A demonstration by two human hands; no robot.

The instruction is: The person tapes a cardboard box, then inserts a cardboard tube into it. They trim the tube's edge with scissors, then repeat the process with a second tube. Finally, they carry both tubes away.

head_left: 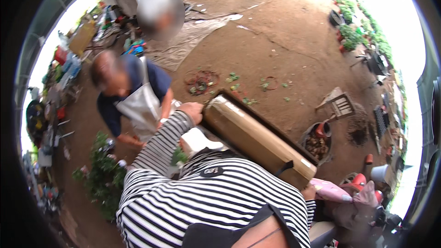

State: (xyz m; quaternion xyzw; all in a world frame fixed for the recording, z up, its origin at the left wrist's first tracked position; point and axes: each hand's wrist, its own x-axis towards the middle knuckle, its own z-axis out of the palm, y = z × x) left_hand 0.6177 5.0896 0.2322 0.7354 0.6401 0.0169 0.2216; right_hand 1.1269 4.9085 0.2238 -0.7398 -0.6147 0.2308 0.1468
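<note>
The person's striped sleeves (202, 193) fill the lower middle of the head view. The right hand (308, 192) shows only as a sliver under the near, lower end of a long brown cardboard box (257, 140); how its fingers lie cannot be told. The box runs slanting up and to the left, held off the ground across the person's front. The left hand (193, 111) sits at the box's far, upper end, fingers curled against its corner, touching it. Just beside the right hand lies a pink glove (330, 192).

Beyond the left arm, a co-worker (133, 96) in a dark blue shirt and pale apron bends over leafy green plants (103, 174) near the left side. To the right, on the dirt floor (285, 50), stands a round tub of soil (318, 144), with a wooden crate (340, 104) just past it. Farther off, potted plants (356, 36) line the right edge.
</note>
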